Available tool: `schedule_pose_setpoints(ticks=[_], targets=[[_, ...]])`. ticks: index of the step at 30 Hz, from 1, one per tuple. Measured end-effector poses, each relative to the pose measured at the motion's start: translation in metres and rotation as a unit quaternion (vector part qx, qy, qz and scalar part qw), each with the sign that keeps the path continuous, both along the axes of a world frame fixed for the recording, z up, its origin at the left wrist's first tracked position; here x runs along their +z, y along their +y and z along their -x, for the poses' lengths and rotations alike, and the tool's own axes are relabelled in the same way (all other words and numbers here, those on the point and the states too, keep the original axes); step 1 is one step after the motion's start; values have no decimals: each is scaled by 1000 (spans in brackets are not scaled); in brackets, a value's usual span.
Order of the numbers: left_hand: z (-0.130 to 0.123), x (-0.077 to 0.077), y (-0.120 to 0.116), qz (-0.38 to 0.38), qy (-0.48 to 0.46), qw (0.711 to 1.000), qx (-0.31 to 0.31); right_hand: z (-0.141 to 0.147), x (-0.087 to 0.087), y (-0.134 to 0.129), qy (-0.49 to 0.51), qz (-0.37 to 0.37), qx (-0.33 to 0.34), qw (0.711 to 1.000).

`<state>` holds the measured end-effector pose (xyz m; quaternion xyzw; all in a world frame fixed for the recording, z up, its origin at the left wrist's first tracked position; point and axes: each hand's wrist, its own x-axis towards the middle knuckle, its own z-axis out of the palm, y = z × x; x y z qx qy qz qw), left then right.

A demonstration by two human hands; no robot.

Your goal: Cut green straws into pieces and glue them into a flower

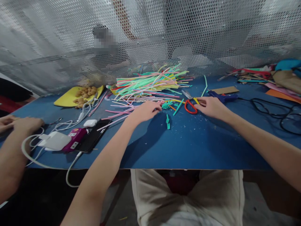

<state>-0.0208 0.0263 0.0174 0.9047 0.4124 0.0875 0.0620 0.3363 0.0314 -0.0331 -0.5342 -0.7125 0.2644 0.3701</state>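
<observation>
My left hand (150,110) is at mid-table with its fingers curled together beside a small pile of cut green pieces (167,105); what it pinches is too small to name. My right hand (207,106) has its thumb and fingers closed at a short yellow stick (196,100). Just left of that hand lie scissors with red handles (191,107), blades pointing away. A loose green strip (178,107) lies between my hands, and a folded green piece (167,121) sits nearer the table's front. Behind them is a heap of coloured straw-like strips (150,82).
At left are a black phone (95,136), a purple box (74,139), a white charger (55,140) and brown lumps on yellow paper (68,96). Another person's hands (25,124) rest at the far left. A blue glue gun (223,96) with its cable lies right.
</observation>
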Motion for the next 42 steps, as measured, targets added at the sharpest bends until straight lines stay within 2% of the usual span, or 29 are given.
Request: schedule_pose_setpoints(ticks=[3, 7, 9, 13, 15, 19, 24, 31, 38, 40, 42], targets=[[5, -4, 4, -19, 68, 997, 30, -3, -5, 2, -146, -56, -13, 988], [8, -5, 4, -7, 96, 992, 79, -1, -12, 5, -205, -68, 32, 976], [5, -4, 3, 4, 102, 993, 63, 1, -13, 5, -224, -67, 39, 972], [-6, -3, -2, 46, 71, 996, -16, 2, -15, 6, -257, -66, 46, 963], [-8, -1, -4, 35, 39, 998, -21, 2, -16, 7, -267, -70, 50, 960], [0, 4, -3, -57, 34, 998, 21, 1, -18, 6, -283, -74, 60, 954], [1, -2, -2, -49, 71, 996, 39, 1, -19, 1, -292, -56, 58, 953], [-22, -26, -2, -28, 10, 999, -27, -1, -23, 3, -287, -64, 58, 954], [-26, -20, -10, 29, -62, 990, -124, -1, -21, 2, -298, -63, 66, 950], [-27, -19, -12, 13, -67, 991, -115, -2, -20, 1, -293, -60, 67, 952], [-27, -20, -11, -45, -76, 994, -65, -2, -20, 2, -287, -54, 69, 954]])
